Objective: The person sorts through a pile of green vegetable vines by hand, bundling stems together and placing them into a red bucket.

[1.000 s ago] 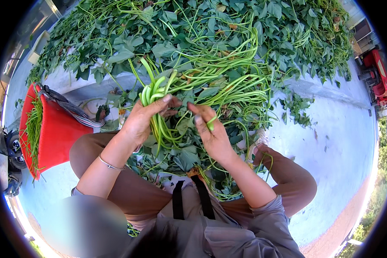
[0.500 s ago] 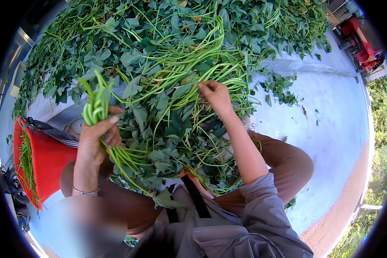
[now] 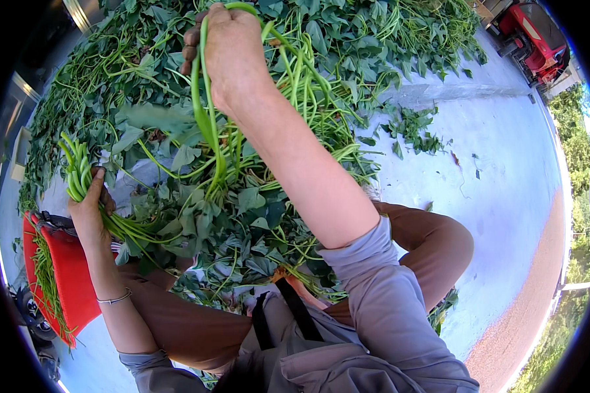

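Note:
My left hand [image 3: 93, 202] is wrapped round a bundle of green leafy stems [image 3: 78, 169], cut ends up, leaves trailing down to the right. Raised high over the pile, my right hand [image 3: 231, 56] is closed on long green vine stems [image 3: 206, 114] that hang from it toward my lap. Below and around both hands spreads a large heap of leafy vines [image 3: 144, 72], with loose stems [image 3: 308, 92] lying just right of my right wrist. The fingertips of my right hand are partly hidden behind the hand.
At my left stands a red container [image 3: 72, 275] with green stems in it, a dark wheel [image 3: 33, 314] behind it. Scattered leaves [image 3: 413, 131] lie on the pale concrete floor [image 3: 478, 223] to the right. A red vehicle [image 3: 536, 39] stands at the far right.
My right hand has moved up and left, now lifting long stems off the heap. My left hand, still around its bundle, has shifted left and slightly down.

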Demonstrator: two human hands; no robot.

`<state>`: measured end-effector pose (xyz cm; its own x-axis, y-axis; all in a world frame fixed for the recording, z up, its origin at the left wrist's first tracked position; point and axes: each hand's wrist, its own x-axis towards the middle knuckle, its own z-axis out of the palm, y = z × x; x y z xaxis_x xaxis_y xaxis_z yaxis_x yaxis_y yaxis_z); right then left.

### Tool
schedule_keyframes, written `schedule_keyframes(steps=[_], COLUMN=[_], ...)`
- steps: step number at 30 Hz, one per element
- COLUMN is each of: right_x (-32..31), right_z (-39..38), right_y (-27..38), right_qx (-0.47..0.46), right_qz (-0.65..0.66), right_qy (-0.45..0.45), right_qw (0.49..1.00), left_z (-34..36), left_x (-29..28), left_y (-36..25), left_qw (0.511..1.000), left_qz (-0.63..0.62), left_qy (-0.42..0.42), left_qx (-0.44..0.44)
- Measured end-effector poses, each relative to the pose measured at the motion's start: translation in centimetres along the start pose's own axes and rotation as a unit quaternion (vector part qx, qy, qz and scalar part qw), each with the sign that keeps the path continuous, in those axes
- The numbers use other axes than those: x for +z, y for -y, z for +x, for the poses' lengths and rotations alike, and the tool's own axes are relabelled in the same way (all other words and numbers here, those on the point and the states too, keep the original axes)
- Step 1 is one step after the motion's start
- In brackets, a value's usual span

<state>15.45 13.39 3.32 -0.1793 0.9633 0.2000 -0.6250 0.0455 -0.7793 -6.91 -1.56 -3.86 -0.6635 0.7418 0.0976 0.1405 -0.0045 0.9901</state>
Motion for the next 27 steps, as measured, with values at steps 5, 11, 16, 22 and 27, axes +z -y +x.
schedule_keyframes(steps=[5,11,16,22,27], right_x=[-7.2,-8.5,-5.8,-18.1,-22.9], right_z=[3.2,-9.9,-16.8,-12.4,-6.1], right_y=[3.2,-6.1,-8.5,-3.5,-5.9], right_qx=[0.172,0.245,0.036,-0.010,0.301], right_qz=[-0.021,-0.306,-0.482,-0.656,-0.122], right_qy=[0.071,0.136,0.228,-0.211,0.045], right_qw=[0.982,0.910,0.845,0.724,0.945], left_z=[-0.3,-4.2,-6.4,-8.1,-9.4], left_x=[1.0,8.7,10.4,8.6,9.3], left_y=[-0.5,-1.8,1.5,-1.3,-4.9], left_qw=[0.999,0.972,0.944,0.934,0.920], left_qz=[0.009,0.058,0.176,0.079,0.115], left_qy=[0.048,0.220,0.278,0.322,0.366], left_qx=[-0.019,-0.057,0.010,-0.131,-0.085])
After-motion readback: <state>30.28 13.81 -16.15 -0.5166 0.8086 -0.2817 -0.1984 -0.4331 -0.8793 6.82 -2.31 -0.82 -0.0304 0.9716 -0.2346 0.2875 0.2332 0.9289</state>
